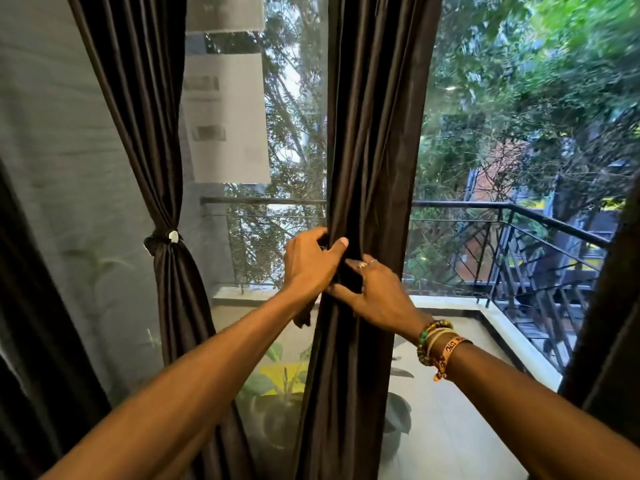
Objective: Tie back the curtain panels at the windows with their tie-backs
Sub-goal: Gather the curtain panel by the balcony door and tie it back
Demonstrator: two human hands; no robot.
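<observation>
done: left panel [166, 150] tied | now: left hand [310, 268]; right hand [375, 294]; both clutch middle panel [367, 133] | todo: tying it, I judge

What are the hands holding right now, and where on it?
Both the left hand and right hand grip the middle curtain panel, bunched at mid-height. Whether they also hold a tie-back cannot be told.

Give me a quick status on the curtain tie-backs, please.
Left hand and right hand both gripping the middle curtain panel, fabric bunched between them. Left curtain panel already cinched by its tie-back. No obstruction seen at the hands.
</observation>
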